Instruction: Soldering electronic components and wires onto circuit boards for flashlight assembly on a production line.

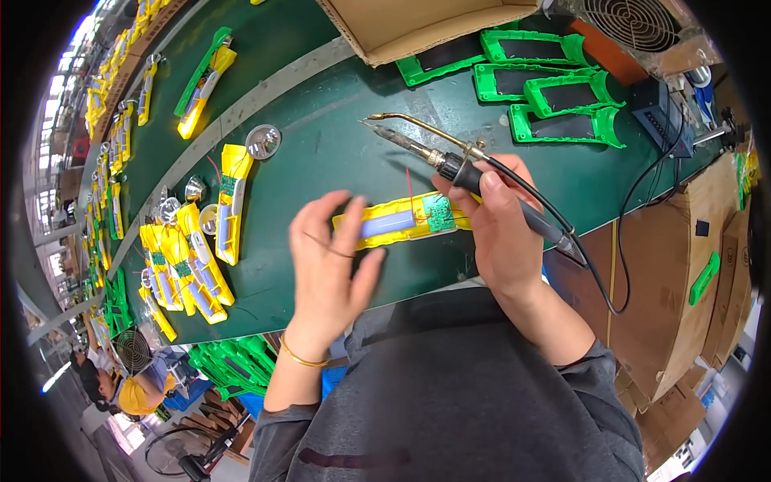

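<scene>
My right hand [506, 229] is wrapped round a soldering iron [458, 170] with a dark grip, its tip aimed up and to the left. A brass feed tube [418, 122] runs along the iron. Beneath it on the green bench lies a yellow plastic housing [393, 238] holding a purple cylindrical battery [387, 224] and a green circuit board [438, 213]. A thin red wire sticks up from the housing. My left hand [325, 261] is at the housing's left end, thumb and fingers apart. A thin dark strand crosses its fingers; whether it touches the housing is unclear.
Several yellow housings with batteries [186, 269] are grouped at the left. Green plastic frames [562, 92] and a cardboard box [401, 36] sit at the back. A blue control box [660, 116] stands right, near the iron's black cable [618, 265]. Another person [120, 390] is at lower left.
</scene>
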{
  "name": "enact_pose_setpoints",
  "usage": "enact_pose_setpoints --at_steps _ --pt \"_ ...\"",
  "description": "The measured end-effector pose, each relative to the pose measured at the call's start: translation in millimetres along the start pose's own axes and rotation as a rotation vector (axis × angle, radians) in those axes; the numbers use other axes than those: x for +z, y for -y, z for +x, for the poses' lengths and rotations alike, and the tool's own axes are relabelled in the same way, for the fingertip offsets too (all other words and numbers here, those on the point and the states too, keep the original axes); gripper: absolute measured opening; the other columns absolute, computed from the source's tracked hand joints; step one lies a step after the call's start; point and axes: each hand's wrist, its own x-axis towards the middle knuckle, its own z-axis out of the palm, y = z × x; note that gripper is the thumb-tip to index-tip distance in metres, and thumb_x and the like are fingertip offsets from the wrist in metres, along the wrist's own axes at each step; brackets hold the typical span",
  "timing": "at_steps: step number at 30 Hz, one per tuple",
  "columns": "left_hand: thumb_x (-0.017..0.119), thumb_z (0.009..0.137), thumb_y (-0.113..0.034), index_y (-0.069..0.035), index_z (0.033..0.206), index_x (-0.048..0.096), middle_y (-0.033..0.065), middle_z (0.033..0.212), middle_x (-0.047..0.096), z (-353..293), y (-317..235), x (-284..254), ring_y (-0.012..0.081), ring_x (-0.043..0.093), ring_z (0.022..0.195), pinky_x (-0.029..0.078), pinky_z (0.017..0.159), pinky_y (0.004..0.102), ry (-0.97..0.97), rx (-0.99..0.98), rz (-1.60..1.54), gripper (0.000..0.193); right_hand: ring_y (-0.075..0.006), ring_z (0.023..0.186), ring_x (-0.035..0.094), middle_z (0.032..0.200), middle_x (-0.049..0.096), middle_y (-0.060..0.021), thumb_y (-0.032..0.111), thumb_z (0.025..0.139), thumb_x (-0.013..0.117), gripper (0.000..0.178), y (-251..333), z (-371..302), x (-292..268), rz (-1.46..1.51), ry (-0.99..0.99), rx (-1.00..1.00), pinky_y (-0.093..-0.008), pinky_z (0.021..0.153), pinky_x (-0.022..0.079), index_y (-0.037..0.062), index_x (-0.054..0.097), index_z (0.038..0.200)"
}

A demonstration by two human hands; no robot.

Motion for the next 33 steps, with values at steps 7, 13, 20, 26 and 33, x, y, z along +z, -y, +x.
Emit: enact_pose_setpoints --at_steps 7,13,20,26,33 --pt "0.07 0.068 0.001 -0.003 0.085 0.068 0.0059 0.087 0.065 35.8 -20.5 37.9 0.0232 0.058 0.084 0.045 0.078 0.0326 -0.217 -0.001 -0.216 0.017 -0.0164 0.085 0.06 0.092 0.059 -0.0099 0.017 0.093 0.047 0.017 -1.5 1.6 4.2 0.12 -0.053 0.018 -0.0457 0.095 0.045 0.0024 0.047 0.1" --pt "0.071 0.066 0.003 -0.003 0.082 0.066 0.0078 0.082 0.065 34.3 -16.7 37.6 0.0226 0.058 0.074 0.045 0.068 0.0303 -0.145 0.106 -0.336 0.018 -0.016 0.086 0.061 0.091 0.059 -0.009 0.015 0.094 0.047 0.015 -2.3 4.3 1.2 0.165 -0.036 0.024 -0.044 0.095 0.046 0.0022 0.047 0.1" --pt "0.069 0.066 0.005 -0.004 0.086 0.066 0.0077 0.079 0.058 26.1 -28.1 38.4 0.0228 0.056 0.07 0.046 0.061 0.032 -0.116 0.16 -0.123 0.023 -0.0156 0.084 0.061 0.093 0.058 -0.0085 0.013 0.094 0.046 0.013 -0.6 4.0 -1.5 0.143 -0.039 0.021 -0.0437 0.093 0.048 0.0026 0.048 0.102" --pt "0.069 0.067 0.006 -0.001 0.085 0.062 0.0093 0.086 0.055 27.4 -33.5 35.2 0.0228 0.056 0.068 0.047 0.058 0.0322 -0.017 0.111 -0.104 0.02 -0.0199 0.079 0.062 0.09 0.059 -0.0103 0.019 0.092 0.049 0.019 25.7 -25.7 -21.5 0.129 -0.115 -0.08 -0.039 0.078 0.054 0.003 0.046 0.101" --pt "0.068 0.071 0.005 0.001 0.083 0.06 0.0124 0.096 0.053 29.5 -37.3 35.4 0.0223 0.058 0.068 0.047 0.057 0.0318 -0.046 0.017 -0.129 0.015 -0.0165 0.064 0.057 0.081 0.058 -0.0135 0.024 0.085 0.06 0.031 44.7 -56.5 -61.4 -0.373 -0.027 -0.073 -0.0288 0.059 0.048 0.0007 0.043 0.098"
